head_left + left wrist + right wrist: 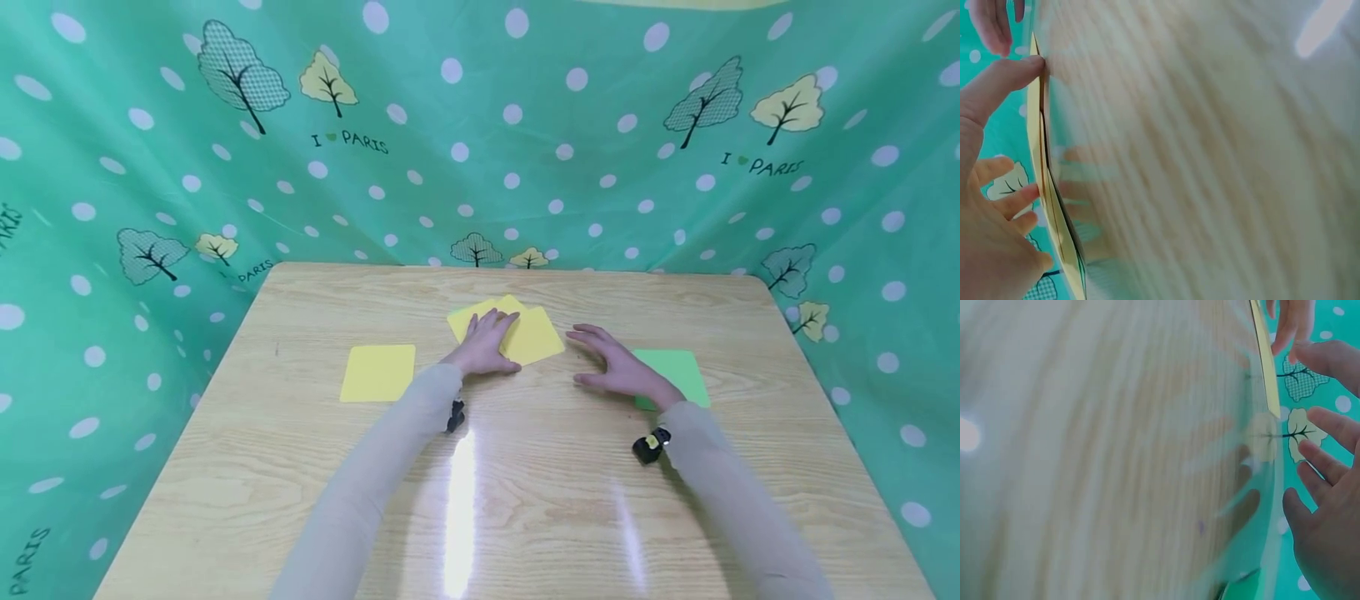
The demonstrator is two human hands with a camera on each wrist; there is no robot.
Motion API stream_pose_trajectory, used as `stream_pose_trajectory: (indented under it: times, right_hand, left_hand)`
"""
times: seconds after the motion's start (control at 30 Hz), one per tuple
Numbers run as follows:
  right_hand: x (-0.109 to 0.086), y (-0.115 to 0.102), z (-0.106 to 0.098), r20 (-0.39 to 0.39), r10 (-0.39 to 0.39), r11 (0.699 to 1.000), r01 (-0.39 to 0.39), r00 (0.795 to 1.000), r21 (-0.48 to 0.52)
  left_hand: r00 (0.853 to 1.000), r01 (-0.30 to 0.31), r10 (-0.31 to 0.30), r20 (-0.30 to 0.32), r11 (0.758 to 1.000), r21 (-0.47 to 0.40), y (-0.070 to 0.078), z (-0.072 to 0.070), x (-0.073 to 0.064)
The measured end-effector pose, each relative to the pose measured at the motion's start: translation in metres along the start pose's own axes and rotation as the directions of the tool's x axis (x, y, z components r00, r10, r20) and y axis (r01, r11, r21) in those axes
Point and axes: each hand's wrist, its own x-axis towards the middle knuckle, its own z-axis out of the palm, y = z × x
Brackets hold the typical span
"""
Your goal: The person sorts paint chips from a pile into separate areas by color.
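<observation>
Plainly, the left hand (486, 345) splays touching yellow cards (536, 335), the right hand (619, 367) splays empty, the far curtain (525, 129) reading "PARIS".

On the counter (555, 517), overlapping cards (535, 333) lie under the left hand (486, 346). A single card (377, 373) lies left of them, another card (684, 369) right, partly beneath the right hand (619, 367). A curtain (510, 133) hangs behind.

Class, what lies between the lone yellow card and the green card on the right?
In the head view: the overlapping yellow cards, partly under the left hand, then most of the right hand.
</observation>
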Motion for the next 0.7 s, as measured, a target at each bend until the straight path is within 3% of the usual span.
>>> stream_pose_trajectory:
  times: [0.37,0.53,0.7]
  right_hand:
    - [0.034,-0.011,0.005,0.086,0.079,0.997,-0.078,0.993,-0.009]
    - [0.045,-0.012,0.005,0.122,0.083,0.995,-0.076,0.989,-0.061]
    - [0.052,-0.007,0.007,0.128,0.077,0.991,-0.062,0.989,-0.119]
  left_hand:
    - [0.998,-0.067,0.067,0.004,0.997,-0.032,-0.008,0.002,0.001]
    - [0.991,-0.133,0.134,-0.006,0.986,-0.101,-0.009,0.002,0.002]
    - [0.99,-0.143,0.143,-0.006,0.979,-0.144,-0.012,0.004,0.002]
